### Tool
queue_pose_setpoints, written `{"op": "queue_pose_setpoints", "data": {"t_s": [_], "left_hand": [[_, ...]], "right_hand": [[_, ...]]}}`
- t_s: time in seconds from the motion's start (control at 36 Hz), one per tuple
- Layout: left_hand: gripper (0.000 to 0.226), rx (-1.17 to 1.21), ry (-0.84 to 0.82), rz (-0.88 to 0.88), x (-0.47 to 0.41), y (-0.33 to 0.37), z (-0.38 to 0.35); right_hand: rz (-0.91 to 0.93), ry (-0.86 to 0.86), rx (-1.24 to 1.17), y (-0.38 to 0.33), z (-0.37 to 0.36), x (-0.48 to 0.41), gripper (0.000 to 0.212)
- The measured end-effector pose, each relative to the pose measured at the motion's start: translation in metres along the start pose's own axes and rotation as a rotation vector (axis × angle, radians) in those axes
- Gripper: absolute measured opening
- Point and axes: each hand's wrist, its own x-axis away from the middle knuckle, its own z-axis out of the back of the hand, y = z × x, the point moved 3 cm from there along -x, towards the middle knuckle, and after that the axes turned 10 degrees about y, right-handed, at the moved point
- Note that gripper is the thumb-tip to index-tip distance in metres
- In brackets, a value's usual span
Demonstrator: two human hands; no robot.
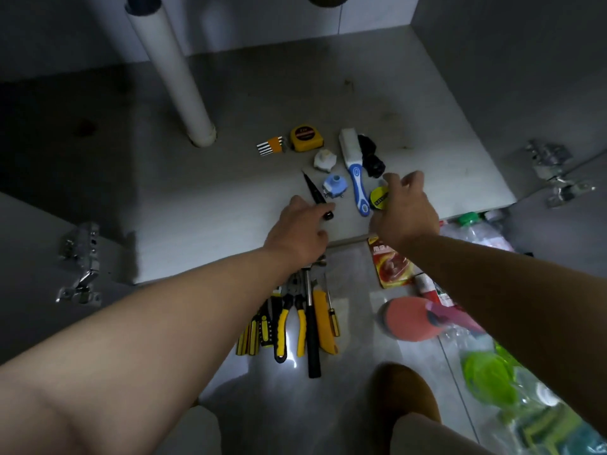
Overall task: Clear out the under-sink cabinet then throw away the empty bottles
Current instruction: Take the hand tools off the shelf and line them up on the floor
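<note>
Left hand [300, 233] closing on black awl [317, 197] near cabinet floor [197, 218] front edge, right hand [405, 211] gripping yellow tape roll [378, 198], bare floor behind pipe [177, 77].

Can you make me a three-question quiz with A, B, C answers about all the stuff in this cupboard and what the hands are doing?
1. Where does the yellow tape measure lie?
A. On the cabinet floor, right of the white pipe
B. On the tiles beside the hammer
C. In the left hand

2. What colour is the brush handle?
A. Red
B. Green
C. Blue and white

3. What is the left hand doing?
A. Resting flat on the tiles
B. Closing on the black pointed tool
C. Lifting the pipe

Answers: 1 A, the tape measure sits inside the cabinet, past the pipe's foot. 2 C, the handle shows blue with white stripes. 3 B, its fingers meet the tool's near end.
</note>
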Motion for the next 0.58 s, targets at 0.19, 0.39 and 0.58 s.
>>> {"op": "queue_pose_setpoints", "data": {"t_s": [0.19, 0.39, 0.58], "left_hand": [[0.028, -0.034, 0.115, 0.036, -0.005, 0.011, -0.007], [0.036, -0.334, 0.169, 0.035, 0.005, -0.001, 0.010], [0.040, -0.110, 0.111, 0.082, 0.033, -0.040, 0.035]], "right_hand": [[0.085, -0.088, -0.012, 0.009, -0.012, -0.005, 0.047], [0.149, -0.014, -0.066, 0.002, -0.002, 0.005, 0.051], [0.735, -0.078, 0.027, -0.009, 0.006, 0.045, 0.054]]}}
